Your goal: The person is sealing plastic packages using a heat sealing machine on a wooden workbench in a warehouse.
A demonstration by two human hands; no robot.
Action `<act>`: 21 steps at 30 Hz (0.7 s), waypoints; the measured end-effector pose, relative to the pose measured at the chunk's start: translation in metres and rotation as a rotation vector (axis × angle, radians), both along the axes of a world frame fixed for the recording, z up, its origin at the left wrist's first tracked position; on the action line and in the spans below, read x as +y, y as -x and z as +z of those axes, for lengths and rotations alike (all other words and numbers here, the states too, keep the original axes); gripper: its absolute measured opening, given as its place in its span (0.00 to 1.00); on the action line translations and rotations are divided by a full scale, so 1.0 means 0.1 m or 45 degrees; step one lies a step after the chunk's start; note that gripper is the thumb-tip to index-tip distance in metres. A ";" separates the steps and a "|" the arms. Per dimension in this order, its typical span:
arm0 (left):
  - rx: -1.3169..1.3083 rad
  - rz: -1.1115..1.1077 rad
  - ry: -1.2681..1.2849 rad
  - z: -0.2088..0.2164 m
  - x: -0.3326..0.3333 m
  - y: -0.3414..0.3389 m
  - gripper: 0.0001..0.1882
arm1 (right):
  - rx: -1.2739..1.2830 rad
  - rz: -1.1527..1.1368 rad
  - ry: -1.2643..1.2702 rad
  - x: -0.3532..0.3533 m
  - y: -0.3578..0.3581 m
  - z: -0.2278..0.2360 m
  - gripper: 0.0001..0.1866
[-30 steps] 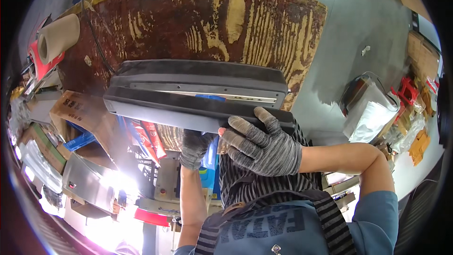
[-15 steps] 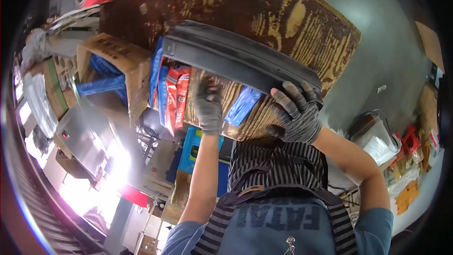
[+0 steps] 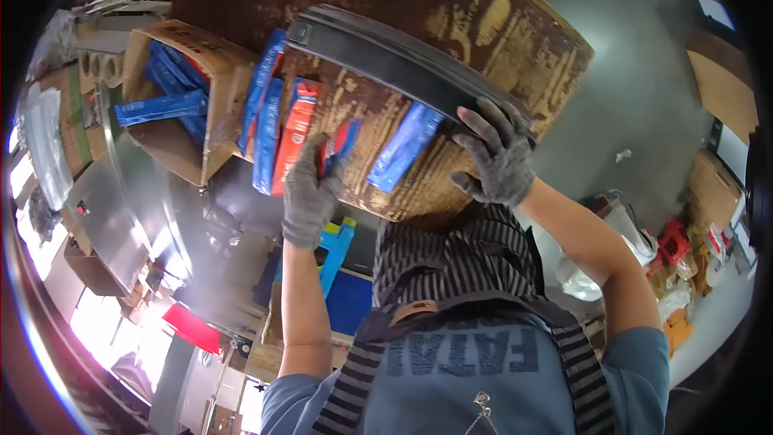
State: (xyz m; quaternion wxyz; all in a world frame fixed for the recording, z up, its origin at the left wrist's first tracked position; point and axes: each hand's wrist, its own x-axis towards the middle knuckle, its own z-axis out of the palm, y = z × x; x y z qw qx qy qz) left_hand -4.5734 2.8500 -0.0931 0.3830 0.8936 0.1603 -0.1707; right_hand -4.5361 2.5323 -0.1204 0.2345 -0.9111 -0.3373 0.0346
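My left hand, in a grey knit glove, has its fingers closed on a small blue-and-red packet, slightly blurred, near the table's front edge. Just left of it lie a red packet and blue packets side by side. A long black bar-shaped machine with a small green light at its left end lies across the table. On its right end rests my right hand, gloved too, fingers spread over the top and thumb apart. Another blue packet lies flat between my hands, against the machine's front side.
An open cardboard box holding several blue packets stands left of the worn brown wooden table. Grey floor lies beyond the right table edge. A light blue and green plastic object is below the front edge.
My left hand has moved left, away from the space in front of the machine, and the blue-and-red packet now shows in it. My right hand stays on the machine's right end. The view has shifted slightly.
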 end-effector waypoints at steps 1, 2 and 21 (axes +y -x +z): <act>0.069 0.050 0.488 0.10 -0.14 0.04 0.23 | 0.020 0.005 -0.031 0.00 -0.02 0.02 0.28; 0.080 0.055 0.515 0.12 -0.25 0.08 0.23 | 0.022 0.016 -0.067 0.01 -0.03 0.01 0.28; 0.166 0.483 0.800 -0.41 -1.31 0.32 0.05 | -0.026 -0.042 -0.197 0.01 0.03 -0.06 0.12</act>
